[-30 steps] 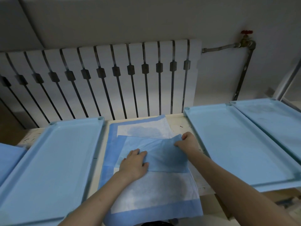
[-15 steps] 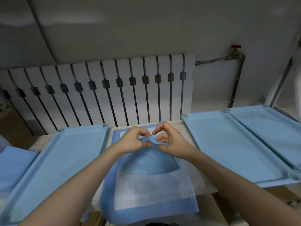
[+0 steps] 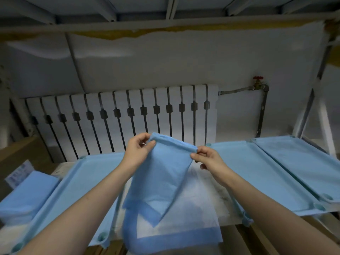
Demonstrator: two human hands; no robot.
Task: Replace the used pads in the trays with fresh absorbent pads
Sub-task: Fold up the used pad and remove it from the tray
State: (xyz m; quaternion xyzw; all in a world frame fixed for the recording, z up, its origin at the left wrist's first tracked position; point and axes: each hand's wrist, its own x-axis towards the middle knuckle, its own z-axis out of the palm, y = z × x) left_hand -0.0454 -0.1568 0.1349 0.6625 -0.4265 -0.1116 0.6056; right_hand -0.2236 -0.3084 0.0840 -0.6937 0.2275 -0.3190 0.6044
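Observation:
A folded blue absorbent pad [image 3: 161, 173] hangs in the air in front of me, partly unfolded. My left hand [image 3: 137, 152] pinches its top left corner and my right hand [image 3: 207, 158] pinches its top right corner. Below it a flat pad [image 3: 193, 218] with a white middle and blue border lies on the bench between the trays. A light blue tray [image 3: 73, 190] lies to the left. Two more light blue trays [image 3: 257, 173] [image 3: 303, 159] lie side by side to the right.
A stack of folded blue pads [image 3: 24, 196] sits at the far left beside a printed packet. A white radiator [image 3: 128, 116] and a pipe with a red valve [image 3: 258, 81] are on the wall behind. A shelf frame runs overhead.
Both hands have lifted the folded pad off the flat pad and pulled its top edge apart. My head has tilted up, showing more wall and the overhead frame.

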